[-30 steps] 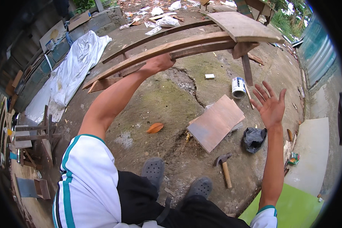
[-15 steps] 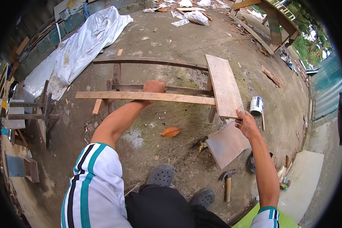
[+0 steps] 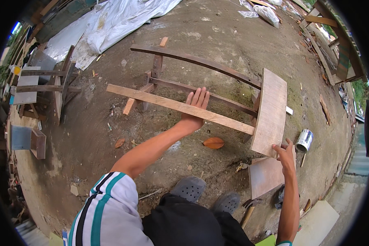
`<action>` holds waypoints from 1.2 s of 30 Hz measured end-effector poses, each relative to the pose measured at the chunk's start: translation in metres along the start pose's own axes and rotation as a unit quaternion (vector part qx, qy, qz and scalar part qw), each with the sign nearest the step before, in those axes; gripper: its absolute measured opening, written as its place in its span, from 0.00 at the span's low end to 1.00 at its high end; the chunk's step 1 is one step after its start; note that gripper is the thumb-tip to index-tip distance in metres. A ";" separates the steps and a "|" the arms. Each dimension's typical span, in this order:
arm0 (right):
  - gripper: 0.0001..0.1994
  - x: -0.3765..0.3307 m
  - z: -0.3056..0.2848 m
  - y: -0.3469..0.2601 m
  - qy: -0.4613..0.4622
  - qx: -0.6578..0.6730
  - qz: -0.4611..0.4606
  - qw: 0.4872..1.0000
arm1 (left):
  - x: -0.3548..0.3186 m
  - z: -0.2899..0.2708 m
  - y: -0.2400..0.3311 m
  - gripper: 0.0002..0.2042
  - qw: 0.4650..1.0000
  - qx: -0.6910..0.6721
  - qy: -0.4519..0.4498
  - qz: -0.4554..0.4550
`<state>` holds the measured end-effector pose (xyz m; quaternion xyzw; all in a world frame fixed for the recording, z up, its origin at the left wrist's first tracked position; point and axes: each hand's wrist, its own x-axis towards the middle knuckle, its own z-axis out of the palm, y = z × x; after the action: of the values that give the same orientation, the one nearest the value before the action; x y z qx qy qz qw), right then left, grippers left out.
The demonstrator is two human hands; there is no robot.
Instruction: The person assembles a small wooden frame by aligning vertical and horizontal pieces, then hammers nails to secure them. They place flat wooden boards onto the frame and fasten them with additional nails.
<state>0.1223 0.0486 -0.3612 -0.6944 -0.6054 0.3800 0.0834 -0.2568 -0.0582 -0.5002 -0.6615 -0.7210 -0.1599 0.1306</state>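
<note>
Left hand fingers: The left hand (image 3: 194, 115) is open, fingers extended nearly straight, slightly apart, closed around nothing. They cross in front of the middle rail (image 3: 174, 85); the wrist is on the near side of the near rail (image 3: 151, 101). Contact with either rail cannot be told.
Right hand fingers: The right hand (image 3: 286, 155) is partly open and bent, at the near right corner of the top board (image 3: 269, 110). One fingertip overlaps the board's near edge; whether the thumb clamps it from below cannot be told.
Top board: Pale wood panel, set crosswise at the right end of the wooden frame (image 3: 225, 102).
Frame: Located ahead of the feet, over the concrete ground (image 3: 209, 33); the dark far rail (image 3: 192, 58) meets the board's left edge, as does the lighter near rail.
Off the board's near edge: Flat panel (image 3: 264, 178) on the ground; black bag (image 3: 279, 197), partly hidden by the right forearm.
Off the board's right edge: White box (image 3: 289, 110), just beside; metal can (image 3: 304, 140), near the near right corner.
Below the near rail: Brown leaf (image 3: 213, 142).
Beside the right shoe (image 3: 226, 202): Hammer (image 3: 247, 216), handle toward the person.
Beyond the frame's left end: Second wooden frame (image 3: 49, 87), well apart.
</note>
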 end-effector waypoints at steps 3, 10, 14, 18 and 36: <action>0.47 0.035 -0.004 -0.002 0.003 0.053 -0.050 0.997 | -0.035 -0.084 0.016 0.21 0.906 -0.194 -0.360 -0.106; 0.53 0.080 0.028 -0.024 0.115 -0.110 -0.155 0.975 | 0.025 -0.147 -0.110 0.18 0.980 -0.008 0.049 -0.192; 0.53 0.072 0.037 -0.036 0.119 -0.116 -0.162 0.973 | 0.008 -0.113 -0.179 0.27 0.926 0.069 -0.108 -0.355; 0.54 0.073 0.035 -0.029 0.123 -0.096 -0.167 0.974 | 0.019 -0.109 -0.179 0.31 0.870 0.044 -0.265 -0.414; 0.52 0.071 0.033 -0.031 0.113 -0.069 -0.147 0.980 | 0.024 -0.115 -0.165 0.29 0.871 0.025 -0.232 -0.433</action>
<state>0.0759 0.1089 -0.3966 -0.6402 -0.7125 0.2399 0.1578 -0.4261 -0.0947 -0.3948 -0.2971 -0.9486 -0.0244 -0.1059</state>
